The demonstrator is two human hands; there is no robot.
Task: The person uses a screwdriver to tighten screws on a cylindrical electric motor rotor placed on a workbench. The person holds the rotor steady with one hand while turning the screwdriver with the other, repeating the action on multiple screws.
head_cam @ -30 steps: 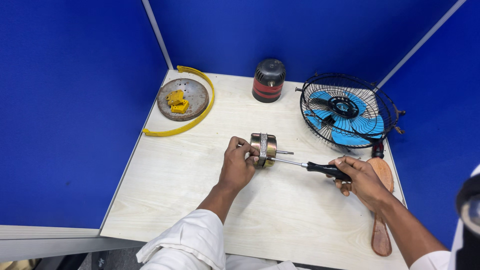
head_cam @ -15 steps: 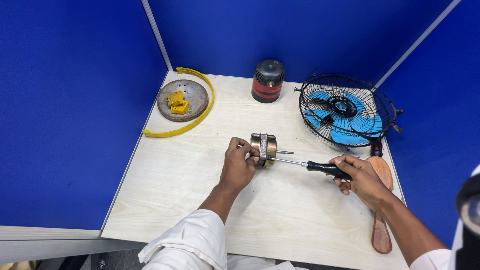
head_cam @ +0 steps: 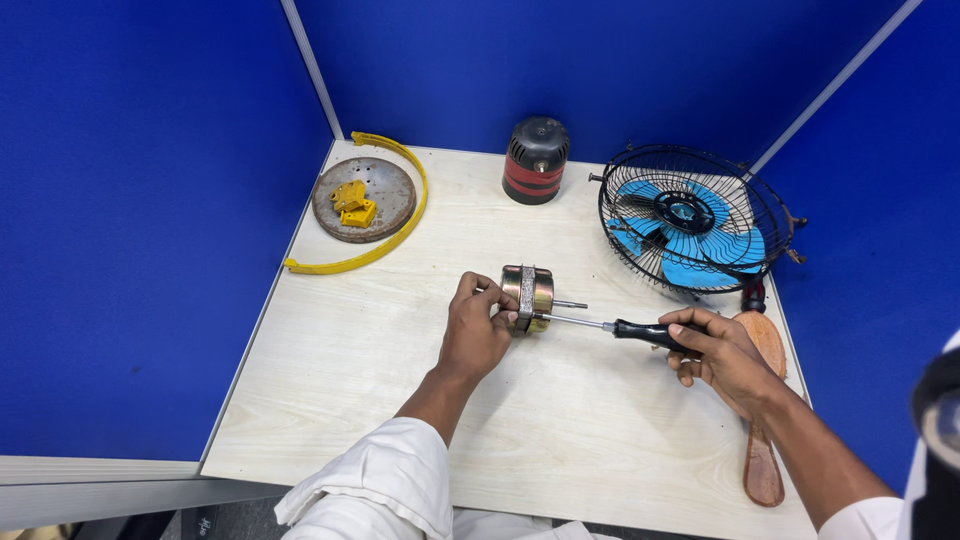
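Head view: left hand (head_cam: pixel 478 325) grip clamped on small metal motor (head_cam: pixel 527 297) lying mid-table (head_cam: pixel 350 330), fingers hiding its near end. Right hand (head_cam: pixel 725 355) grip closed around screwdriver (head_cam: pixel 640 330) handle; shaft tip meets motor, contact point too small to make out. Wooden paddle (head_cam: pixel 762 450) partly under right wrist. Caged fan (head_cam: pixel 692 218), black-red housing (head_cam: pixel 534 160), round plate (head_cam: pixel 364 199) with yellow parts behind.

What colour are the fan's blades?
The fan blades are light blue, seen in the head view.
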